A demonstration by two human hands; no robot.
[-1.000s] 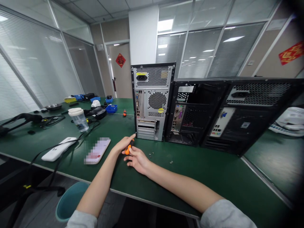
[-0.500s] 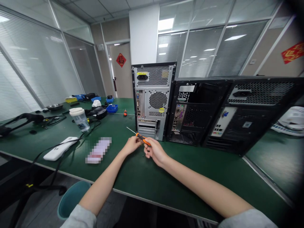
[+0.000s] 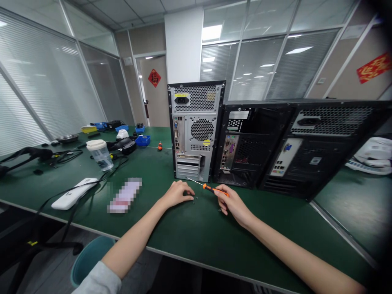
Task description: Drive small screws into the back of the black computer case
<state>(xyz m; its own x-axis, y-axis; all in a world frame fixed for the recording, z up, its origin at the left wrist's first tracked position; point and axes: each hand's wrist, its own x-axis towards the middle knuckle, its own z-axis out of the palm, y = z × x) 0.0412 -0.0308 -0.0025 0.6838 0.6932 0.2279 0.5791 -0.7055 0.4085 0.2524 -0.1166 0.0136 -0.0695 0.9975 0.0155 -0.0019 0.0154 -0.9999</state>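
My right hand point(image 3: 234, 204) grips a screwdriver point(image 3: 210, 188) with an orange and black handle, its thin shaft pointing left toward the base of the silver-backed computer tower point(image 3: 196, 139). Over the green table point(image 3: 190, 237), my left hand point(image 3: 177, 194) is curled, thumb and fingers apart, with nothing visible between them. Beside its fingertips lie tiny pieces that look like screws point(image 3: 194, 203). Another small piece point(image 3: 219, 210) shows at the fingers of my right hand; whether it is held or lies on the table I cannot tell.
Two black computer towers point(image 3: 246, 163) stand right of the silver-backed one. On the left are a white power bank-like block point(image 3: 74, 194), a blurred-out flat object point(image 3: 125, 196), a lidded plastic cup point(image 3: 100, 156) and cables. Blue trays point(image 3: 143, 141) sit farther back. A teal bin point(image 3: 88, 259) stands below the edge.
My hands have moved apart: the right has carried the screwdriver to the right and lower, and the left has shifted slightly right and down. Small screw-like pieces now show beside the left fingertips.
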